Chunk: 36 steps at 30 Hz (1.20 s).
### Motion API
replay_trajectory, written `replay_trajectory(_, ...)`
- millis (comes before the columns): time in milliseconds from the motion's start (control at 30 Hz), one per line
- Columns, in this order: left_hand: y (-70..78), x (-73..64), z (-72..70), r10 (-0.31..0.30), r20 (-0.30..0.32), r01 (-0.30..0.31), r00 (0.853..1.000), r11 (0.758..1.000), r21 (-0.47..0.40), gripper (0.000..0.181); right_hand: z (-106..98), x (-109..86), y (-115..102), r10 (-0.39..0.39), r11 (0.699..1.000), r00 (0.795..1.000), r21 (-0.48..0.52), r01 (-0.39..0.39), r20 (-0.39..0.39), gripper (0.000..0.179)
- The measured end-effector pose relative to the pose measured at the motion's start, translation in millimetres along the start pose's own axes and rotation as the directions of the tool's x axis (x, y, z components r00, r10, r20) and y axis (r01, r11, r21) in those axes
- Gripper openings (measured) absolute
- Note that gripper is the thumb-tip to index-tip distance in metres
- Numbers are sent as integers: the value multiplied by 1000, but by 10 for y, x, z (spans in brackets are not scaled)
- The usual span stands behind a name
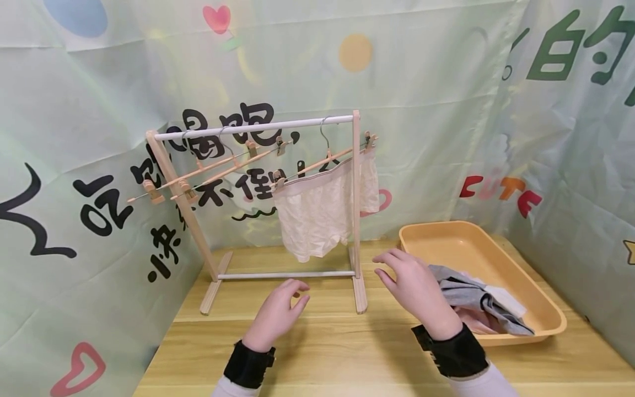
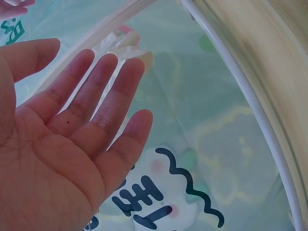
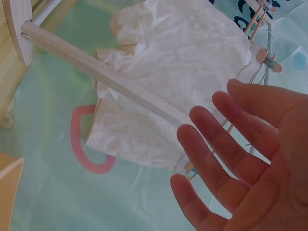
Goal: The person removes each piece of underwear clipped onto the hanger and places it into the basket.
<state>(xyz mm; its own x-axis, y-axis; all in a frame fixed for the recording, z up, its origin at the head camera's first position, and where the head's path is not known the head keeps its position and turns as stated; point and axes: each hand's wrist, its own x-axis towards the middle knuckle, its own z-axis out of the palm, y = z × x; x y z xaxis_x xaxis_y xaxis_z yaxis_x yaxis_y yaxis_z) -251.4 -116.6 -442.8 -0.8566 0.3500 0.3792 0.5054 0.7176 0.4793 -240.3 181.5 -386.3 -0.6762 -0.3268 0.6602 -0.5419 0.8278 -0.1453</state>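
clerk: edges and room around the rack (image 1: 356,220)?

keeper: one table (image 1: 317,342), its left edge running just outside the rack's left foot; bare wood in front of the rack. one curtain (image 1: 426,154), behind the rack. one tray (image 1: 463,242), orange, right of the rack, a strip of wood between it and the right foot; inside, crumpled clothes (image 1: 461,286), grey on top.

clerk: the shorts (image 1: 317,212)?

keeper: one pair, white, creased, hung at the rack's right end, waistband clipped at both ends to a wooden hanger (image 1: 324,160); partly behind the right post from the head view. two further hangers (image 1: 198,167), toward the rack's left.

clerk: the grip?

keeper: left hand (image 1: 278,314), in front of the rack's lower bar: fingers slightly bent, thumb apart, palm empty. right hand (image 1: 414,284), right of the rack, toward the tray: fingers loosely extended, spread, palm empty likewise.
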Motion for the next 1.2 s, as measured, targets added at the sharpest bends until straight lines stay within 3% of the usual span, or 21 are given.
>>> replay_trajectory(200,15,1,3,3,1,-3,1000,1000,9,18,39,-39,4,26,1000,995,5,-26,100,21)
replay_trajectory(333,18,-11,9,5,0,-5,1000,1000,4,18,68,-89,-1,63,998,977,-2,-64,203,20)
replay_trajectory(400,14,-16,15,4,4,-4,1000,1000,5,18,79,-118,-2,81,997,959,-8,-82,271,21)
replay_trajectory(533,2,-15,23,7,8,-7,1000,1000,4,18,94,-163,0,113,993,903,-11,-119,414,24)
replay_trajectory(633,-1,-4,22,13,4,-13,1000,1000,5,17,102,-172,0,125,990,867,-6,-140,482,25)
replay_trajectory(867,-2,15,14,30,-4,-30,1000,999,12,14,109,-164,-19,130,989,843,-5,-149,521,27)
replay_trajectory(1200,9,4,6,13,-4,-13,1000,1000,11,15,134,-173,-51,114,987,835,32,-155,538,27)
